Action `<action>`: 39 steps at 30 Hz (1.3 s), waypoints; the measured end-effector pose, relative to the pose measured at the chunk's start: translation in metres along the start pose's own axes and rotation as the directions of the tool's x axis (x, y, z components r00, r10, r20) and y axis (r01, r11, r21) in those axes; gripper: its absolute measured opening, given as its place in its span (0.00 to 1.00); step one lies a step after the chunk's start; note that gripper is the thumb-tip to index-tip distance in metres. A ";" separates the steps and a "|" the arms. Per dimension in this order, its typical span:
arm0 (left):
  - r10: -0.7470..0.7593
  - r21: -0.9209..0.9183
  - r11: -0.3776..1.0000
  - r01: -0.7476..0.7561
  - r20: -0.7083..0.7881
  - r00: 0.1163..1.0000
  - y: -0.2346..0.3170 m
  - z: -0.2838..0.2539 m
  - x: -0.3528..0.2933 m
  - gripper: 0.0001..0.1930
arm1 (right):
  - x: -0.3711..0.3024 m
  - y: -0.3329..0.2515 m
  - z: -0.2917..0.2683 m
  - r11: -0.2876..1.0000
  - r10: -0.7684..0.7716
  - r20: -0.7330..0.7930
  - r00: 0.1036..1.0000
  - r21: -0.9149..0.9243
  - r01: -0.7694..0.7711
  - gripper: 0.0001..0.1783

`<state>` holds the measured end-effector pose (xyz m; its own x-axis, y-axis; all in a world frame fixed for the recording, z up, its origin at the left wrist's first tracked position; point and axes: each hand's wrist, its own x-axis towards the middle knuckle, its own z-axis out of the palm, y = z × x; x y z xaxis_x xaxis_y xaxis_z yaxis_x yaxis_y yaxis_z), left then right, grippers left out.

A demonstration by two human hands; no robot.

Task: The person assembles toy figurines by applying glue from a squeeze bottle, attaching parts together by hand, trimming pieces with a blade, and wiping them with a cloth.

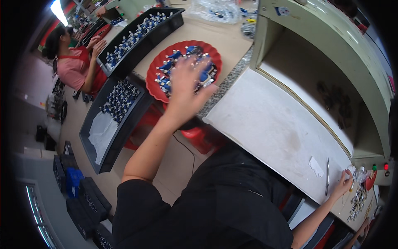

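My left hand is over a red scalloped plate heaped with small blue-and-silver parts. Its thumb sticks out to the side and the fingers look stretched, though motion blurs them. Whether a fingertip touches the parts I cannot tell. Far to the right, my right hand is at the end of the white work surface, its fingers pinched together. What they hold is too small to make out. Beside that hand lie a thin metal tweezer-like tool and a torn white paper scrap.
Dark trays of upright blue parts stand left of the plate. A pale green hooded cabinet borders the white surface. Loose metal pieces lie at the far right, near another person's hand. A co-worker sits at the upper left.
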<state>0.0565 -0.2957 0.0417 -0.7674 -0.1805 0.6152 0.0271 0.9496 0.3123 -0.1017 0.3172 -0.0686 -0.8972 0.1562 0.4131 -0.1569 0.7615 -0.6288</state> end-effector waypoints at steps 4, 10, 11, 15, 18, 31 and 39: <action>-0.538 -0.079 0.823 0.563 -0.429 0.726 -0.117 -0.047 -0.064 0.30 | 0.012 0.021 0.008 0.991 0.042 0.001 0.999 0.124 -0.041 0.17; -0.763 -0.648 0.079 0.758 0.449 0.464 -0.135 -0.049 -0.077 0.26 | -0.023 -0.077 0.004 0.993 0.007 -0.429 0.903 0.108 0.043 0.19; -0.761 -0.633 0.088 0.769 0.456 0.463 -0.135 -0.047 -0.071 0.26 | -0.030 -0.096 0.001 0.994 0.024 -0.539 0.842 0.104 0.038 0.18; -0.703 -0.645 0.101 0.757 0.492 0.513 -0.108 -0.046 -0.055 0.27 | -0.055 -0.179 0.031 0.944 -0.091 -0.220 0.971 0.291 0.154 0.14; -0.660 -0.632 0.046 0.774 0.562 0.498 -0.084 -0.073 -0.049 0.29 | -0.080 -0.283 0.095 0.821 -0.471 0.114 0.875 0.421 0.387 0.21; -0.324 -0.447 -0.029 0.894 0.850 0.415 0.025 -0.083 -0.024 0.30 | -0.130 -0.317 0.138 0.504 -0.387 0.262 0.884 0.863 -0.035 0.42; -0.203 -0.528 0.680 0.509 0.532 0.822 0.029 -0.041 -0.017 0.31 | -0.128 -0.290 0.144 0.308 -0.153 0.366 0.918 0.900 -0.307 0.32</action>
<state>0.0966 -0.2759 0.0697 -0.9772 -0.2045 0.0580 -0.0339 0.4192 0.9073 -0.0007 -0.0136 -0.0339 -0.9505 -0.2035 0.2348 -0.1443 -0.3800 -0.9136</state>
